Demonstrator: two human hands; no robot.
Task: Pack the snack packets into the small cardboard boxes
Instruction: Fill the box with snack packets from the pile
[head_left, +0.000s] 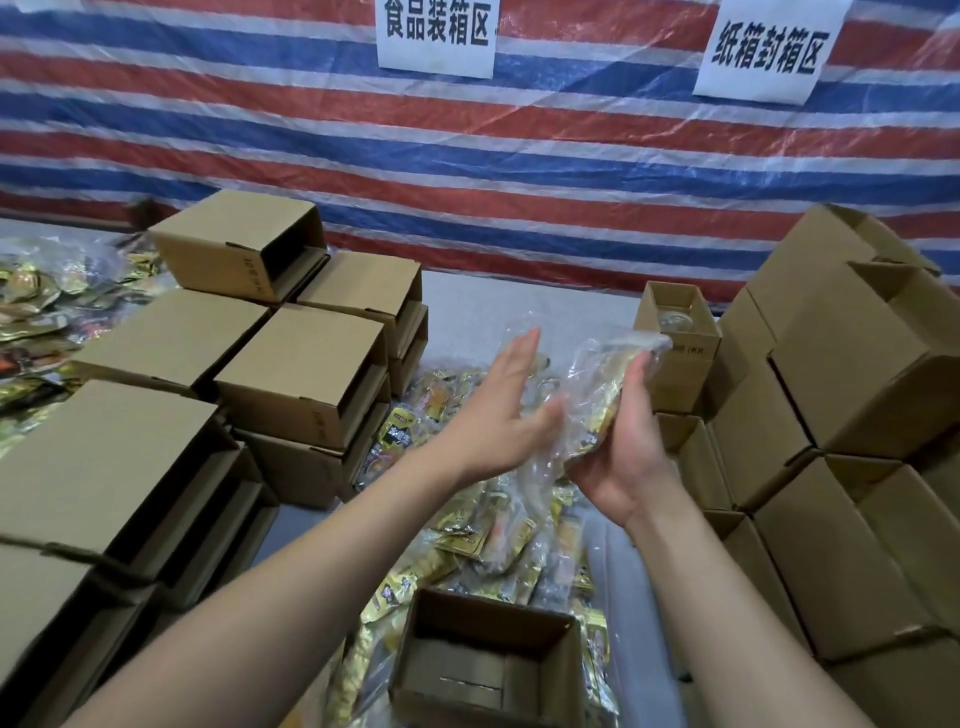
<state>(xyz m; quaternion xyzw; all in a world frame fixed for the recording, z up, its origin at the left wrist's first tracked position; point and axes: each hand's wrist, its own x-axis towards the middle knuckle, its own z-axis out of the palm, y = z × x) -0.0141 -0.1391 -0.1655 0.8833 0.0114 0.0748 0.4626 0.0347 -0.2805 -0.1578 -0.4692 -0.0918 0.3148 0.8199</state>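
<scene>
The step in hand looks like gathering: the right hand (618, 441), right of centre in the frame, curls its fingers round a clear plastic bundle of snack packets (602, 384) and holds it up above the loose pile. The left hand (498, 405), just left of it, is flat and straight-fingered, its palm turned toward the bundle and close against the crinkled plastic (whether it actually touches is blurred). So the grip is 1 hand closed on the bundle, the other spread and holding nothing.

The next move, as I judge it, calls for bringing the bundle down and toward the bottom of the frame to the open small cardboard box (488, 660), which stands flaps-up and looks empty, and squaring the packets to fit its mouth.

More snack packets (467, 525) lie heaped on the grey bench (467, 306) between the stacks. Closed boxes (306, 374) are stacked at the left, another stack (857, 395) at the right. Behind hangs a red, white and blue striped tarpaulin (519, 156) with 2 paper signs (439, 31).
</scene>
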